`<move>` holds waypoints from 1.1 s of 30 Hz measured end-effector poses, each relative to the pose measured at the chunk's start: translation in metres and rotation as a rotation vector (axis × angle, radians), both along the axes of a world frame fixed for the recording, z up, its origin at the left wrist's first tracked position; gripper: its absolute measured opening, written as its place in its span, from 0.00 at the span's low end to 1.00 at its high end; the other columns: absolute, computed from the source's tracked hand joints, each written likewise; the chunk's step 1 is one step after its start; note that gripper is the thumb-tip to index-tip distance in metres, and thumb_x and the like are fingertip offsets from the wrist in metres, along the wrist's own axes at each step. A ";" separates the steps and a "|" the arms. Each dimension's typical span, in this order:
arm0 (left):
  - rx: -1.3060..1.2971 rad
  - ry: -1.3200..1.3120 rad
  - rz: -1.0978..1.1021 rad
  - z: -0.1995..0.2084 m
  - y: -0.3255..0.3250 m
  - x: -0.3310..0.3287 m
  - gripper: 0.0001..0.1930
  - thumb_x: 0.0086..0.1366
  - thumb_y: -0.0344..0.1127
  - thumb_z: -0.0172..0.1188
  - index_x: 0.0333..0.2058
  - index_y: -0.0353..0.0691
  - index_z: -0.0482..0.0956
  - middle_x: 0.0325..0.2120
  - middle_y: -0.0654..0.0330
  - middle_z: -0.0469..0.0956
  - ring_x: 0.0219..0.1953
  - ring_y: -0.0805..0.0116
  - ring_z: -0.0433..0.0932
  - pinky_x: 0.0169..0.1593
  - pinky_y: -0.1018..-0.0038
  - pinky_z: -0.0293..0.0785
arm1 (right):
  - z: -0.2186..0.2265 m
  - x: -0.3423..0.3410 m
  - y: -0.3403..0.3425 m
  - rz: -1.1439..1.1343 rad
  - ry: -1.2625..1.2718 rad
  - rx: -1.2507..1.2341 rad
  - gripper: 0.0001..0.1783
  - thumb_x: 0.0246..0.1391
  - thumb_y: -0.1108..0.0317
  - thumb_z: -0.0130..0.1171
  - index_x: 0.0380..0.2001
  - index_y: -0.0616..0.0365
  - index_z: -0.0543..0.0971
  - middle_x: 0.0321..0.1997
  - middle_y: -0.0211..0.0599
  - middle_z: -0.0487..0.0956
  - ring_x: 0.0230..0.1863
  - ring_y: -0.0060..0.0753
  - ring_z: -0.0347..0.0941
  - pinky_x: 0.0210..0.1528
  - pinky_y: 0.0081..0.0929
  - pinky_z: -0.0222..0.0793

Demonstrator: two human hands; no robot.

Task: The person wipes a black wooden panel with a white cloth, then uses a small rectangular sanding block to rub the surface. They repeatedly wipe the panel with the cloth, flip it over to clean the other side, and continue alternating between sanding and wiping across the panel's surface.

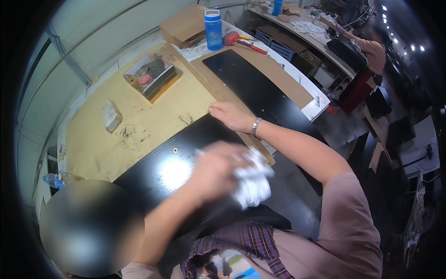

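A glossy black board (153, 160) lies slantwise across the near side of the work table, with a small round brass-coloured hole near its far edge. My left hand (216, 167), smeared by motion, is closed on a bunched white cloth (253, 183) over the board's right part. At the board's far right corner, my right hand (232, 117) grips the edge, its fingers pressed together; a metal bracelet circles that wrist. Beyond it, a second black board (260, 86) with several small holes lies on brown cardboard (290, 88).
On the tan table top (88, 149) sit an open box of small items (151, 79) and a whitish block (111, 116). A blue bottle (213, 32), a red-headed mallet (244, 43) and a cardboard box (183, 25) stand farther back. Another person (369, 56) works at a far bench.
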State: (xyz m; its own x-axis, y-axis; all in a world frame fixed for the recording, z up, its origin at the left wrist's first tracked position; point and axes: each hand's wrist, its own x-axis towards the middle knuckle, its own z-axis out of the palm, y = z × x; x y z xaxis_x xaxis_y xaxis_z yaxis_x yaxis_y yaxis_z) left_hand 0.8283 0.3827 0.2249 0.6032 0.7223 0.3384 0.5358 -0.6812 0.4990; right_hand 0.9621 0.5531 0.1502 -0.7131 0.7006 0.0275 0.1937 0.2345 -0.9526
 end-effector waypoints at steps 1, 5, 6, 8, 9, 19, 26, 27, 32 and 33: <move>0.047 0.047 0.172 -0.002 0.015 -0.014 0.25 0.45 0.32 0.74 0.47 0.47 0.86 0.52 0.55 0.82 0.53 0.53 0.80 0.55 0.61 0.78 | 0.003 0.002 -0.002 -0.003 0.019 -0.017 0.17 0.74 0.60 0.48 0.40 0.64 0.76 0.33 0.24 0.72 0.37 0.18 0.64 0.44 0.23 0.67; 0.137 0.049 -0.044 -0.005 -0.011 0.018 0.30 0.45 0.32 0.73 0.52 0.49 0.83 0.55 0.56 0.80 0.56 0.53 0.78 0.59 0.53 0.75 | -0.009 -0.009 0.000 0.006 0.143 0.037 0.16 0.74 0.61 0.48 0.37 0.63 0.75 0.29 0.24 0.69 0.34 0.18 0.62 0.42 0.24 0.66; 0.117 0.122 -0.110 0.007 -0.028 0.029 0.31 0.43 0.29 0.70 0.51 0.49 0.83 0.57 0.59 0.79 0.57 0.54 0.77 0.62 0.48 0.73 | -0.006 -0.006 0.001 0.016 0.110 0.021 0.16 0.74 0.62 0.47 0.38 0.63 0.75 0.30 0.23 0.69 0.35 0.18 0.62 0.43 0.24 0.66; 0.029 0.127 -0.096 0.009 -0.046 0.016 0.34 0.40 0.25 0.67 0.52 0.50 0.83 0.58 0.60 0.78 0.59 0.54 0.76 0.62 0.46 0.72 | -0.009 -0.003 0.002 -0.016 0.133 0.037 0.16 0.73 0.62 0.48 0.35 0.63 0.75 0.27 0.25 0.69 0.32 0.19 0.61 0.39 0.25 0.66; 0.004 0.165 -0.064 0.012 -0.054 0.002 0.34 0.40 0.25 0.66 0.53 0.50 0.83 0.59 0.59 0.77 0.59 0.55 0.76 0.61 0.46 0.73 | -0.007 0.001 0.003 -0.024 0.124 0.061 0.16 0.73 0.62 0.49 0.35 0.63 0.75 0.26 0.25 0.69 0.32 0.19 0.61 0.38 0.25 0.66; 0.083 0.310 -0.029 0.023 -0.046 0.034 0.38 0.41 0.28 0.69 0.58 0.46 0.77 0.57 0.58 0.74 0.52 0.55 0.73 0.55 0.59 0.70 | -0.004 -0.001 -0.001 -0.052 0.110 0.055 0.15 0.73 0.62 0.50 0.38 0.64 0.77 0.28 0.30 0.72 0.33 0.22 0.64 0.41 0.27 0.68; 0.160 0.391 0.081 0.013 -0.050 0.046 0.41 0.38 0.32 0.72 0.58 0.47 0.77 0.53 0.57 0.73 0.49 0.53 0.72 0.52 0.57 0.68 | -0.001 -0.010 -0.007 -0.035 0.097 0.028 0.16 0.73 0.62 0.50 0.32 0.61 0.73 0.26 0.26 0.67 0.31 0.19 0.61 0.38 0.26 0.66; 0.108 0.403 0.075 0.019 -0.054 0.041 0.40 0.37 0.32 0.71 0.57 0.47 0.78 0.52 0.57 0.73 0.49 0.54 0.72 0.51 0.57 0.68 | -0.001 -0.008 -0.005 -0.032 0.104 0.040 0.16 0.73 0.62 0.50 0.31 0.61 0.72 0.25 0.25 0.66 0.30 0.18 0.60 0.37 0.26 0.65; 0.070 0.475 0.141 0.033 -0.085 0.019 0.36 0.36 0.32 0.68 0.53 0.45 0.82 0.50 0.58 0.75 0.47 0.56 0.73 0.50 0.60 0.69 | -0.004 -0.017 -0.013 -0.065 0.127 0.012 0.17 0.71 0.61 0.50 0.30 0.63 0.74 0.22 0.37 0.69 0.27 0.26 0.63 0.37 0.32 0.67; 0.094 0.456 0.141 0.029 -0.076 0.031 0.35 0.37 0.31 0.68 0.53 0.45 0.82 0.50 0.59 0.74 0.48 0.56 0.73 0.50 0.60 0.69 | -0.005 -0.013 -0.008 -0.076 0.136 0.024 0.17 0.71 0.61 0.50 0.30 0.63 0.74 0.22 0.37 0.70 0.27 0.26 0.63 0.37 0.32 0.67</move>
State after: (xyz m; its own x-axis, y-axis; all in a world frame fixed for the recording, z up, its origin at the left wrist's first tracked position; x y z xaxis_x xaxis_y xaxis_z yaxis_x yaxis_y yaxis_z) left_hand 0.8595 0.3069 0.2538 0.6039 0.7864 0.1295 0.7756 -0.6173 0.1316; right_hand 0.9487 0.5448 0.1451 -0.6468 0.7502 0.1374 0.0815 0.2471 -0.9655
